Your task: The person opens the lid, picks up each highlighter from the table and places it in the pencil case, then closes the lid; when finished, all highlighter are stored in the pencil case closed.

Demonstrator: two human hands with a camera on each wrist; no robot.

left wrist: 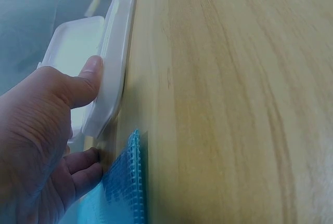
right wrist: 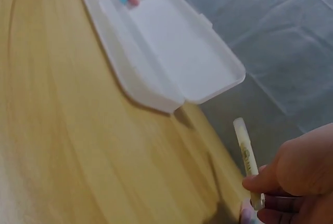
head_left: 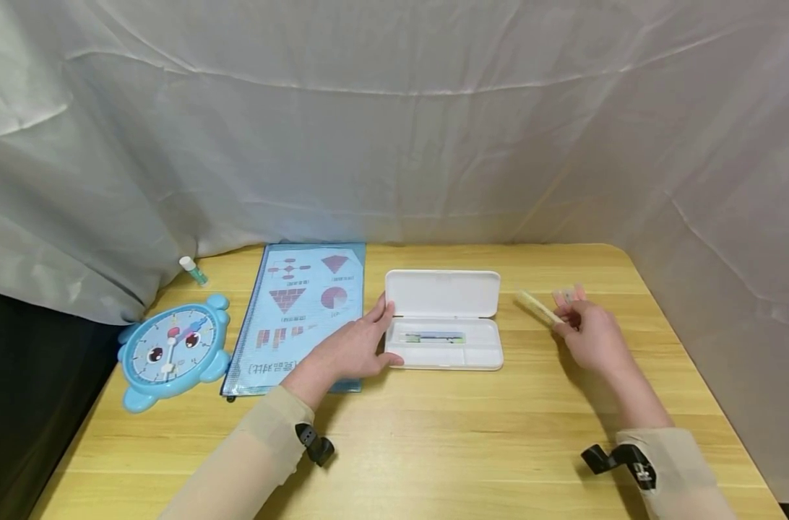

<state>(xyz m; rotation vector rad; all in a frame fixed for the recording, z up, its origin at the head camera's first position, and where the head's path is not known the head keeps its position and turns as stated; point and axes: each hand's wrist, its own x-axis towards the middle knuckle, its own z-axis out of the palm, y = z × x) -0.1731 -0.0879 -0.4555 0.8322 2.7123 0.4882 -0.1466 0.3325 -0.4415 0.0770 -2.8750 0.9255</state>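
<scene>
A white pencil case [head_left: 443,356] lies on the table with its lid [head_left: 442,292] raised. Inside it sits a thin clear item with green and blue parts [head_left: 433,337]. My left hand [head_left: 355,347] holds the case's left end, thumb at the front edge and fingers by the lid; the left wrist view shows the thumb [left wrist: 88,81] on its side wall. To the right of the case, my right hand [head_left: 592,336] pinches a slim pale yellow highlighter [right wrist: 247,154] above the table. A small pinkish thing [head_left: 568,293] shows beside the right fingers; its kind is unclear.
A blue zip document pouch [head_left: 303,318] with printed charts lies left of the case, partly under the left forearm. Farther left are a blue animal-shaped toy clock [head_left: 173,347] and a green glue stick [head_left: 193,270] with a white cap. Grey cloth [head_left: 407,144] hangs behind the table.
</scene>
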